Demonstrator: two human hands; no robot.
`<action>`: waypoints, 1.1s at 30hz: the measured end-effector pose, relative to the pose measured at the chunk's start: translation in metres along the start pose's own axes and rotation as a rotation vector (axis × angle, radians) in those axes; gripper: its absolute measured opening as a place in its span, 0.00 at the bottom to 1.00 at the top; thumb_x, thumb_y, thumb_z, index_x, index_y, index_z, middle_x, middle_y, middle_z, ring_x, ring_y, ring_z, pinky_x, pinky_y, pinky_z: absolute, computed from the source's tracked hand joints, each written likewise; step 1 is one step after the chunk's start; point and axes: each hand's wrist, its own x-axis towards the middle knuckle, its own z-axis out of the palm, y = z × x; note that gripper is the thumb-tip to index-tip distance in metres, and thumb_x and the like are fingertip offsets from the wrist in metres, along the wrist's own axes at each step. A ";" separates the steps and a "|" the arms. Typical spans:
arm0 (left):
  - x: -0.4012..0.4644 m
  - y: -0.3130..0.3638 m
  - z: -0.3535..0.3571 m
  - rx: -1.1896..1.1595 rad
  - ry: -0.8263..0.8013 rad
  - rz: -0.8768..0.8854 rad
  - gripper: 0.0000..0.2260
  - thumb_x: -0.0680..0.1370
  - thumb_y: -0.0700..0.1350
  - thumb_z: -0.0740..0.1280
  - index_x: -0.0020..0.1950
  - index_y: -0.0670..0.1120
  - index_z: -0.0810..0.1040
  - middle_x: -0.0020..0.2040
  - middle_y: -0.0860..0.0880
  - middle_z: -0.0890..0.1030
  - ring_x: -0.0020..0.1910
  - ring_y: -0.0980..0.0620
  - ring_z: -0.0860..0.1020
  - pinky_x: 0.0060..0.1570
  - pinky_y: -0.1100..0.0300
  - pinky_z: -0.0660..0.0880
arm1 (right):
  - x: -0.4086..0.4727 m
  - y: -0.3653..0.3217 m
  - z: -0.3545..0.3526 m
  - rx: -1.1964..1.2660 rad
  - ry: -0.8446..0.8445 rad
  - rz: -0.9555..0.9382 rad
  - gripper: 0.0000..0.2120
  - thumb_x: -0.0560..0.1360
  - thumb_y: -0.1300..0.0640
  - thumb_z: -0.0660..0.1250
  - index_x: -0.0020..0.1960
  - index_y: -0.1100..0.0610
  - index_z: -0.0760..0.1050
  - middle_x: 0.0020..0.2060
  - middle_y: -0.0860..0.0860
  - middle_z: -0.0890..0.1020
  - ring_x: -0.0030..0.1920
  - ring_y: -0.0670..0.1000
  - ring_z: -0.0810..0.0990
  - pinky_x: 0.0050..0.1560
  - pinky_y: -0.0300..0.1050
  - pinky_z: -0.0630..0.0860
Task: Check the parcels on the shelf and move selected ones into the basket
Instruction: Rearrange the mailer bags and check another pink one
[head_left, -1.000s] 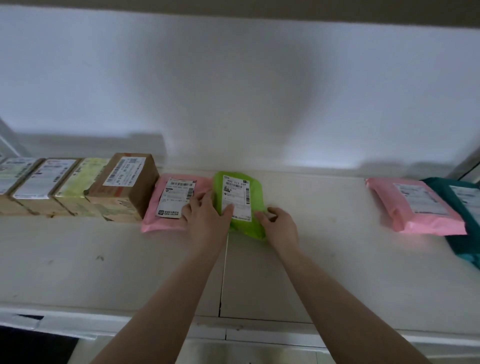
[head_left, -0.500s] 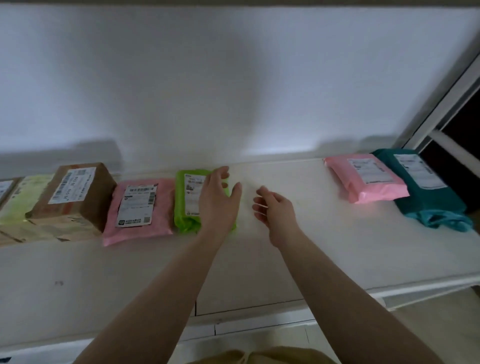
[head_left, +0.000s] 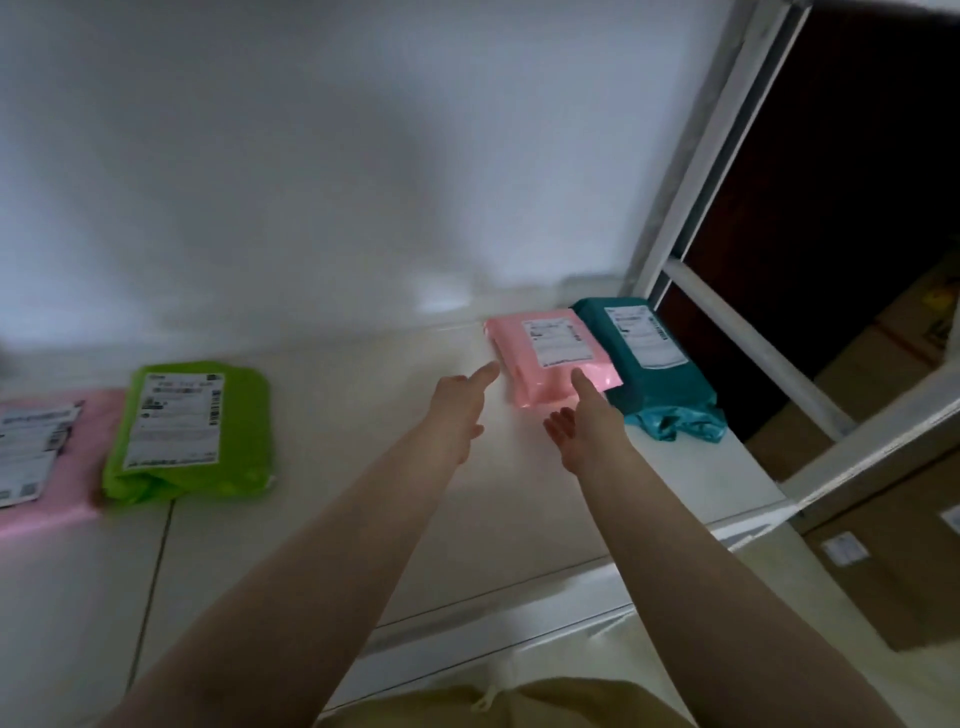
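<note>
On the white shelf (head_left: 363, 499) lie soft mailer parcels with white labels. A pink parcel (head_left: 545, 364) sits at the right, touching a teal parcel (head_left: 649, 374) beside it. My left hand (head_left: 460, 397) is stretched out, fingertips just left of that pink parcel. My right hand (head_left: 582, 415) is open, its fingers over the parcel's near edge. Neither hand grips anything. A green parcel (head_left: 192, 431) and another pink parcel (head_left: 47, 457) lie at the left. No basket is in view.
A white shelf post (head_left: 691, 156) rises behind the teal parcel at the shelf's right end. Brown cardboard boxes (head_left: 893, 561) stand on the floor to the right. The white wall (head_left: 311, 182) closes the shelf at the back.
Both hands left the green parcel and moved right to the far pink parcel. My view swung right, so the brown boxes at the left dropped out of sight.
</note>
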 end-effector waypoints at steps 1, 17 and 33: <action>0.005 0.000 0.012 -0.009 0.013 -0.034 0.31 0.72 0.59 0.71 0.67 0.42 0.71 0.58 0.45 0.74 0.52 0.45 0.75 0.59 0.51 0.75 | 0.009 -0.005 -0.005 -0.005 -0.019 0.002 0.27 0.76 0.49 0.71 0.71 0.58 0.69 0.58 0.56 0.77 0.56 0.56 0.77 0.58 0.49 0.78; 0.044 0.007 0.090 -0.101 0.232 -0.006 0.20 0.75 0.50 0.71 0.61 0.39 0.75 0.51 0.42 0.80 0.44 0.45 0.79 0.35 0.58 0.74 | 0.080 -0.027 -0.008 0.024 -0.187 0.127 0.19 0.76 0.52 0.72 0.63 0.60 0.76 0.49 0.60 0.83 0.48 0.60 0.84 0.51 0.57 0.82; -0.002 -0.009 0.019 -0.401 0.453 0.193 0.15 0.74 0.39 0.72 0.59 0.40 0.77 0.48 0.40 0.82 0.38 0.46 0.81 0.36 0.57 0.81 | 0.045 0.013 0.008 -0.113 -0.487 0.066 0.16 0.77 0.57 0.70 0.63 0.61 0.77 0.51 0.58 0.84 0.48 0.55 0.83 0.47 0.47 0.80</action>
